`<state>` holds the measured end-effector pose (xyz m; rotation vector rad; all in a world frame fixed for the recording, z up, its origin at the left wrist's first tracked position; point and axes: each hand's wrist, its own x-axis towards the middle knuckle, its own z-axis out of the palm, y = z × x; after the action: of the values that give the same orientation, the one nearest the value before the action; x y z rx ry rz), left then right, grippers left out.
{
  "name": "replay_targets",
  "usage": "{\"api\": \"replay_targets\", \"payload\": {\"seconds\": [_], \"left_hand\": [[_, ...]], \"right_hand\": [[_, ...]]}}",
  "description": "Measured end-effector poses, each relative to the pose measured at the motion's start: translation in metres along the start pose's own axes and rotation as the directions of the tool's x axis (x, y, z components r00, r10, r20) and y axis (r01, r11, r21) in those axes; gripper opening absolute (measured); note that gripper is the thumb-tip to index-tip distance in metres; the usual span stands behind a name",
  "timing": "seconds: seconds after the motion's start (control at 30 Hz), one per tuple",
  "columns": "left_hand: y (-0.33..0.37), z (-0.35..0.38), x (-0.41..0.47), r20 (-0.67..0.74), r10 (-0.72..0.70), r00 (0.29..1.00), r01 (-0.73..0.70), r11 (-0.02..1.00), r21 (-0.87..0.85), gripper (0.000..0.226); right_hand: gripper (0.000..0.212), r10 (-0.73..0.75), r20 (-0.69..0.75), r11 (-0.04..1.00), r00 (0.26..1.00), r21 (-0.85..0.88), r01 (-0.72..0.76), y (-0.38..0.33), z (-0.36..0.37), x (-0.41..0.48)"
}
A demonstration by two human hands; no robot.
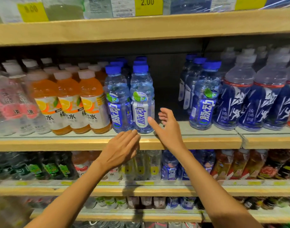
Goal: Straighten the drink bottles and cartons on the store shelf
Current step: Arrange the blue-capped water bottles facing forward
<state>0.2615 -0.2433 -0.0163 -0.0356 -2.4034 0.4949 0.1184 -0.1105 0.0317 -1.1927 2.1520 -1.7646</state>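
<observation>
1 view is given. The wide-angle camera is worn on the head and is aimed forward and slightly down at the middle shelf (198, 142), from close by; 4 shelf levels are taken in.

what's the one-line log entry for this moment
left hand: open, at shelf edge | right hand: open, beside white-label bottle | nothing held

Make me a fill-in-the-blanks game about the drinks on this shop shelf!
The orange drink bottles have ____ caps.
The middle yellow price tag at the top reads ____.
The white-label bottle has a ____ cap.
On the shelf, the bare spot lies to the ____ of the white-label bottle.
Missing words: white; 2.00; blue; right.
</observation>
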Motion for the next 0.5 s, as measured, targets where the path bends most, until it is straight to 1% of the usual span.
{"api": "replay_targets", "payload": {"seconds": [0.1, 0.2, 0.27, 0.37, 0.5], "left_hand": [[-0.013, 0.008, -0.005, -0.052, 0.120, 0.991, -0.118, 0.992, 0.047, 0.043], [-0.021, 0.018, -0.011, -0.127, 0.194, 0.973, -0.179, 0.977, 0.118, 0.036], [-0.022, 0.022, -0.013, -0.165, 0.197, 0.966, -0.176, 0.976, 0.130, 0.036], [-0.020, 0.021, -0.013, -0.185, 0.194, 0.963, -0.173, 0.977, 0.123, 0.036], [-0.018, 0.015, -0.011, -0.181, 0.150, 0.972, -0.134, 0.986, 0.098, 0.037]], "right_hand": [[0.066, 0.084, 0.042, 0.996, 0.996, 0.023, -0.085, -0.004, 0.028, 0.015], [0.074, 0.106, 0.005, 0.994, 0.994, 0.035, -0.106, -0.005, 0.042, 0.023], [0.078, 0.106, -0.024, 0.994, 0.994, 0.035, -0.105, -0.005, 0.045, 0.025], [0.069, 0.100, -0.062, 0.994, 0.993, 0.050, -0.097, -0.008, 0.045, 0.027], [0.064, 0.060, -0.134, 0.998, 0.989, -0.010, -0.062, -0.010, 0.038, 0.028]]}}
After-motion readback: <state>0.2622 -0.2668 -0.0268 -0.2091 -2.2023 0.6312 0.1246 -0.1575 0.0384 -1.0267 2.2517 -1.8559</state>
